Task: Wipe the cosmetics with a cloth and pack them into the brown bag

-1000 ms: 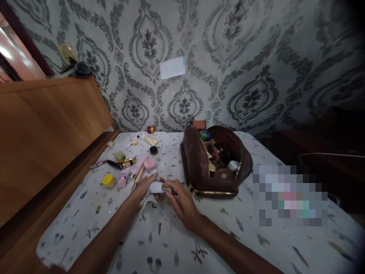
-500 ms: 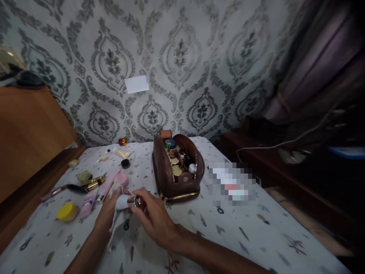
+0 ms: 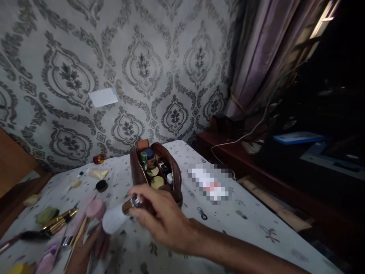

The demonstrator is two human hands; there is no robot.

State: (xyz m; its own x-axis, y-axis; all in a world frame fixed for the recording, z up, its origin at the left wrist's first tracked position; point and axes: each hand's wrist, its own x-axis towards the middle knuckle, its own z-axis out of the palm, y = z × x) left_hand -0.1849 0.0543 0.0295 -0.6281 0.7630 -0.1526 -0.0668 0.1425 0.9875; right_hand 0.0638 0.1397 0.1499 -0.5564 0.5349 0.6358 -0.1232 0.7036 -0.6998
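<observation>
My right hand (image 3: pixel 162 213) grips a short, thick item (image 3: pixel 114 219) with a white rounded end, a brown metallic band and a shiny silvery part near the fingers. I cannot make out its exact kind. My left hand (image 3: pixel 91 245) is low, just left of the white end, smeared by motion; whether it holds anything does not show. Beyond my right hand stands an unzipped brown cosmetic bag (image 3: pixel 137 167), partly hidden by that hand. Inside are a blue-lidded jar (image 3: pixel 150 156), a green-capped bottle (image 3: pixel 143 160) and gold round lids (image 3: pixel 156 182).
Left on the patterned white cloth (image 3: pixel 182 262) lie a pink round container (image 3: pixel 96 208), black lid (image 3: pixel 101 185), cream tube (image 3: pixel 97 173), pink-purple tube (image 3: pixel 48 260) and gold tubes (image 3: pixel 59 221). A pixelated item (image 3: pixel 211 182) lies right of the bag, a white cable (image 3: pixel 236 142) beyond.
The view has turned right, so the bag and cosmetics sit further left. My left hand has drawn down and away from the white-ended item, which my right hand still holds.
</observation>
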